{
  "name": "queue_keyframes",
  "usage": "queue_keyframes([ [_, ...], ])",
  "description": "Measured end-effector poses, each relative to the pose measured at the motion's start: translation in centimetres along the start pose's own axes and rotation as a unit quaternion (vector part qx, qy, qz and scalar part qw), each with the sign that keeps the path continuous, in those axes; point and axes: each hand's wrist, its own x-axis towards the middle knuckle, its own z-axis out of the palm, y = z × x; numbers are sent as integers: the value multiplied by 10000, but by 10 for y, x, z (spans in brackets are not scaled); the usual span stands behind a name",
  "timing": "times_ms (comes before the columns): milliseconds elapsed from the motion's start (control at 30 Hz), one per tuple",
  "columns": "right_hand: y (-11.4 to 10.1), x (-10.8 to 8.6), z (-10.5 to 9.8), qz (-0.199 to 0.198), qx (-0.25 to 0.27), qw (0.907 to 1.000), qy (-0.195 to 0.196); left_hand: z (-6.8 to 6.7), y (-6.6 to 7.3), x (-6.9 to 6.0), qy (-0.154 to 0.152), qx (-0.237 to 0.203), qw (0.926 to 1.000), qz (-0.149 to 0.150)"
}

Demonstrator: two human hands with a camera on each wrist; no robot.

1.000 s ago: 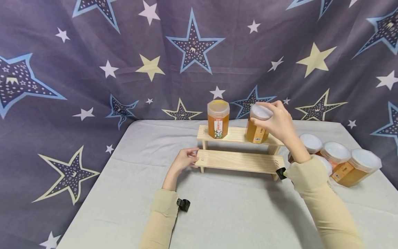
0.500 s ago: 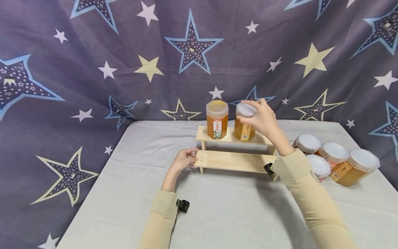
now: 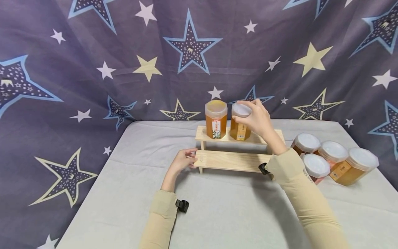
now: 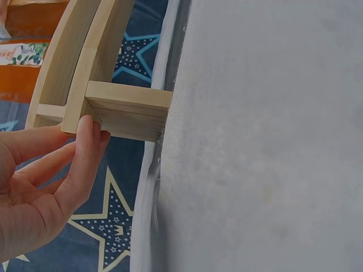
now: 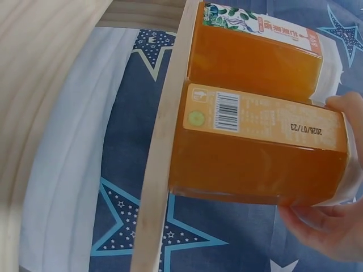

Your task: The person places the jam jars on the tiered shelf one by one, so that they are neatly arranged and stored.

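My right hand [image 3: 258, 119] grips an amber honey jar [image 3: 238, 130] around its white lid. The jar is upright on the upper board of a two-tier wooden shelf [image 3: 231, 160], its barcode label facing front. Just left of it stands another honey jar [image 3: 216, 121] with a red-and-white label; in the right wrist view this second jar [image 5: 255, 54] is close against the held jar [image 5: 255, 164]. At the left end of the lower board, my left hand [image 3: 181, 161] holds the board's edge, and the left wrist view shows the fingers [image 4: 85, 156] bent at that corner.
Several more honey jars with white lids stand grouped on the table at the right, among them a front jar [image 3: 316, 166] and an outermost one [image 3: 354, 167]. A grey cloth [image 3: 217, 211] covers the table. Behind hangs a star-patterned curtain [image 3: 230, 45].
My right hand has moved left along the upper board with the honey jar, bringing it beside the other jar. The left hand stays at the shelf's end.
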Motion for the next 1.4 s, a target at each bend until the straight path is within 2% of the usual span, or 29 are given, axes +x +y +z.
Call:
queue_keyframes([
  [267, 1, -2, 3, 72, 158, 9998, -23, 0, 0, -1, 34, 22, 10000, -20],
  [567, 3, -8, 2, -137, 649, 9978, -60, -1, 0, -3, 51, -9, 10000, 16],
  [767, 6, -12, -1, -280, 747, 9968, -36, 0, 0, -2, 54, -25, 10000, 31],
  [1067, 10, -23, -5, -351, 654, 9968, 294, 0, -1, 0, 12, -55, 10000, 12],
  [1400, 15, -39, -14, -514, 801, 9939, 562, 0, 0, 0, 15, -35, 10000, 4],
])
